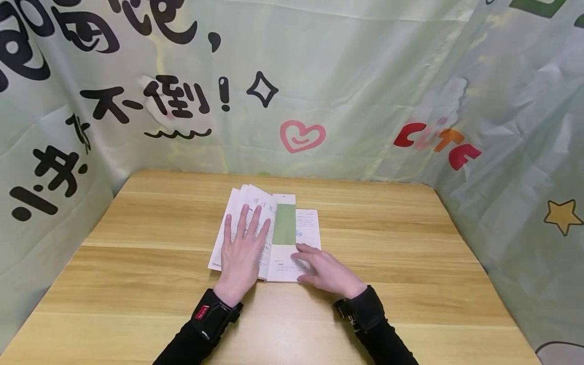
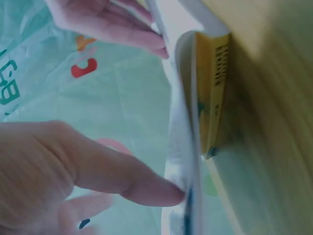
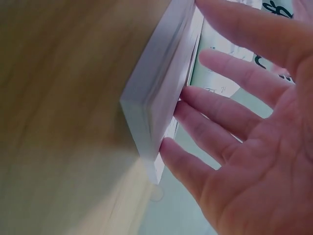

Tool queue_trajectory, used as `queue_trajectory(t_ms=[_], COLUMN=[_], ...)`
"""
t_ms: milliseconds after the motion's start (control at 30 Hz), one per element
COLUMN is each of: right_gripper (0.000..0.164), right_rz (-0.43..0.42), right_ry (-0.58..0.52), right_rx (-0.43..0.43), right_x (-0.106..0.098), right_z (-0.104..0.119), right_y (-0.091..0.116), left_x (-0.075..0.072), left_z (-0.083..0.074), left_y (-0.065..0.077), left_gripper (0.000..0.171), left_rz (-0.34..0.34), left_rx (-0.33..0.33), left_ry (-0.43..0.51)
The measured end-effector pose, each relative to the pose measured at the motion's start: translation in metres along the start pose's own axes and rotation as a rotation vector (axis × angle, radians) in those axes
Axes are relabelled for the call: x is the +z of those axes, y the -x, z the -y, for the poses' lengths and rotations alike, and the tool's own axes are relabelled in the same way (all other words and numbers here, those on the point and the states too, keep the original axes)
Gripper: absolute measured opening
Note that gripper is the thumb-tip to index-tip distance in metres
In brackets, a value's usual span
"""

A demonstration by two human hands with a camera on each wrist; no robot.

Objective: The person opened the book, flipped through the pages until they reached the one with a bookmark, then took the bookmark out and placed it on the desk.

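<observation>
An open book [image 1: 308,223] lies on the table with handwriting-like print on its left pages [image 1: 262,198]. My left hand [image 1: 243,253] rests flat on those pages with fingers spread. Across the right side lies a narrow white page or flap with a green block [image 1: 285,223]. On its lower right edge my right hand [image 1: 329,271] rests, fingers loosely extended. In the left wrist view the book's yellow spine [image 2: 219,73] shows beneath curving pages. From the right wrist camera, the right fingertips touch the top of the thick page block [image 3: 154,93].
The wooden table [image 1: 401,243] surrounds the book. A pale green printed cloth [image 1: 356,91] hangs behind the table and along both sides, meeting its back edge. Black bands with devices [image 1: 214,317] sit on both wrists.
</observation>
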State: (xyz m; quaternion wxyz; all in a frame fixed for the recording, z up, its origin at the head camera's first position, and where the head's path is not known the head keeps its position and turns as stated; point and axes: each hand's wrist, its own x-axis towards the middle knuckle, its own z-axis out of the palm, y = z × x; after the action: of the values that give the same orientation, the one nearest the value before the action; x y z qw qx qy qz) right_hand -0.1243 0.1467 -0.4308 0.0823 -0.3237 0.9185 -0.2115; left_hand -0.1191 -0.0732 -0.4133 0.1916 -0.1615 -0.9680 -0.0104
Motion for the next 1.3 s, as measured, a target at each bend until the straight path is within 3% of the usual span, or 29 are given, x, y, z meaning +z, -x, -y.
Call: queue_trajectory(t_ms=[67, 200, 267, 367, 567, 733, 1000, 1133, 1300], right_gripper=[0.052, 0.053, 0.055, 0.061, 0.071, 0.075, 0.067, 0.063, 0.070], right_rz=[-0.020, -0.088, -0.123, -0.165, -0.173, -0.166, -0.223, -0.219, -0.216], right_ry=[-0.019, -0.094, -0.151, -0.264, -0.615, -0.814, -0.751, -0.688, -0.630], right_rx=[0.002, 0.040, 0.091, 0.191, 0.395, 0.519, 0.596, 0.588, 0.569], right_x=[0.000, 0.000, -0.001, -0.004, -0.012, -0.012, -0.005, -0.001, 0.003], right_z=[0.000, 0.000, 0.000, 0.000, -0.004, -0.012, -0.020, -0.020, -0.022], right_y=[-0.001, -0.006, -0.009, -0.017, -0.043, -0.066, -0.095, -0.102, -0.106], left_x=[0.001, 0.009, 0.011, 0.012, 0.013, 0.014, 0.017, 0.017, 0.016], left_z=[0.000, -0.004, -0.006, -0.011, -0.015, -0.015, -0.016, -0.017, -0.016], left_y=[0.002, 0.007, 0.008, 0.009, 0.009, 0.010, 0.008, 0.007, 0.007], left_gripper=[0.071, 0.064, 0.059, 0.053, 0.053, 0.067, 0.079, 0.081, 0.080], left_rz=[0.071, 0.276, 0.351, 0.398, 0.395, 0.397, 0.360, 0.371, 0.372], left_rx=[0.049, 0.147, 0.146, 0.097, -0.019, -0.030, -0.044, -0.057, -0.060], left_ry=[0.015, 0.085, 0.127, 0.175, 0.210, 0.246, 0.242, 0.251, 0.265])
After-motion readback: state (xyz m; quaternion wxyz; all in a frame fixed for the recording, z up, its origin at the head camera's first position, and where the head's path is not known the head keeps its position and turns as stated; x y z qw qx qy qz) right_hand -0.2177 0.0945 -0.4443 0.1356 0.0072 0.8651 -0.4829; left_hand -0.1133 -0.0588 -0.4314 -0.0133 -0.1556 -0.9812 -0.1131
